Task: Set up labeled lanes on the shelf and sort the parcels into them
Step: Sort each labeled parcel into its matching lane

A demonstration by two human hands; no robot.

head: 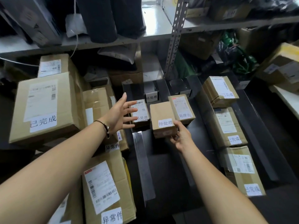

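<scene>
Right hand [181, 136] grips small parcel [162, 117]; left hand [120, 113] spread.

The right grip [179, 136] holds the near right corner of a small brown cardboard parcel [162, 118]. Just left of that parcel lies a second small brown cardboard parcel [140, 112], with the left grip [120, 115] spread at its left side. Behind and right of the right grip, a brown waybilled parcel [182, 107] lies against the held one. Behind all three stands a small white label card [151, 97]. Right of the right grip, three brown cardboard boxes [226, 126] run in a row from far to near. Left of that grip, nearer the person, a grey metal divider strip [142, 159] lies along the dark shelf [169, 175]. Left of the left grip sits a large brown cardboard box [43, 107]. Nearer the person, a flat brown cardboard carton [105, 183] lies beneath the left forearm.
</scene>
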